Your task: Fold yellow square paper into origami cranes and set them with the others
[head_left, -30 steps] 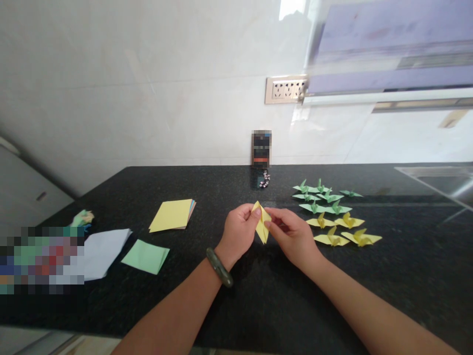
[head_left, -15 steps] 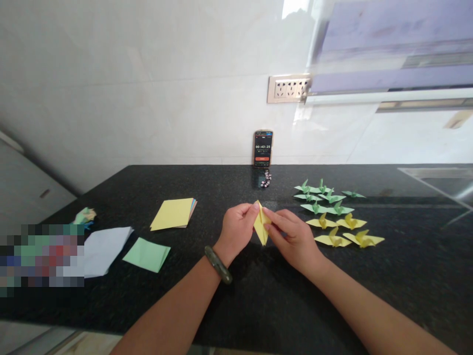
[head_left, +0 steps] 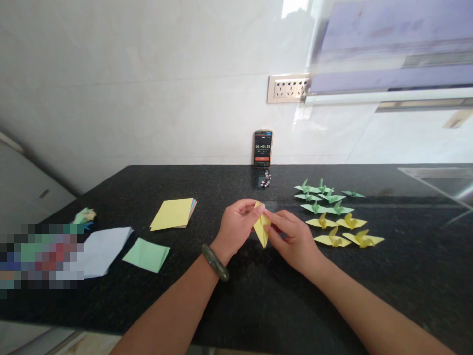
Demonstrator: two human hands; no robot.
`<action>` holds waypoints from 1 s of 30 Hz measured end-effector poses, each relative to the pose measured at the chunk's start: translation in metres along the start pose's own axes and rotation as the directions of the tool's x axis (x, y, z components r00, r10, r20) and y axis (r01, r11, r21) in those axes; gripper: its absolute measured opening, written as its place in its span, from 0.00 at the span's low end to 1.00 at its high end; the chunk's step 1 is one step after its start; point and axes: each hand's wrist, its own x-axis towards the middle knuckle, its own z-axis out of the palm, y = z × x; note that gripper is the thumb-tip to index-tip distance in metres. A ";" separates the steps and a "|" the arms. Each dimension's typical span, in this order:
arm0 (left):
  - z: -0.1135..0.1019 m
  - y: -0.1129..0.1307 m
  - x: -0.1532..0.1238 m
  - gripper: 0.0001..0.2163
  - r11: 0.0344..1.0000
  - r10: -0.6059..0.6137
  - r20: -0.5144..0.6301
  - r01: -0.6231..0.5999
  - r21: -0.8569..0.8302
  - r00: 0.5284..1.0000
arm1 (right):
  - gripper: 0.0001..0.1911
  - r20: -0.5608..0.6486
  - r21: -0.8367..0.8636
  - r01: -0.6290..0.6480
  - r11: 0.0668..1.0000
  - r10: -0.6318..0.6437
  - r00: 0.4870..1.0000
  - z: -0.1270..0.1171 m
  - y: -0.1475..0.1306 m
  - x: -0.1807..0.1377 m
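A half-folded yellow paper piece [head_left: 261, 229] is held just above the black counter [head_left: 258, 305], pointed end down. My left hand [head_left: 236, 227], with a dark bangle on its wrist, pinches the paper's upper left edge. My right hand [head_left: 291, 235] pinches its right side, fingers pressed together on the fold. To the right lie several finished yellow paper cranes [head_left: 342, 231] and, behind them, several green paper cranes [head_left: 321, 196].
A stack of coloured square sheets [head_left: 173, 214], yellow on top, lies to the left, with a single green sheet [head_left: 147, 255] and a white sheet [head_left: 105, 250] nearer the edge. A phone [head_left: 262, 148] showing a timer leans on the wall, a small bead string [head_left: 265, 178] before it.
My hands have shifted slightly on the yellow piece, the left fingers moving up over its top point. Nothing else on the counter has moved.
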 end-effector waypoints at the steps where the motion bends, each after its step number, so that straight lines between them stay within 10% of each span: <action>1: 0.000 0.000 0.000 0.11 1.000 0.004 0.010 -0.003 -0.023 1.000 | 0.20 0.002 0.003 -0.001 1.000 0.001 1.000 0.000 0.000 0.000; 18: -0.001 -0.003 0.001 0.10 0.999 0.043 -0.055 -0.043 -0.009 0.998 | 0.21 -0.013 0.101 -0.017 0.995 0.019 1.000 0.001 -0.003 0.000; 30: -0.001 0.001 0.001 0.21 0.973 -0.167 0.006 0.166 -0.163 0.986 | 0.13 0.140 0.439 -0.458 0.773 0.445 0.885 0.002 -0.001 0.003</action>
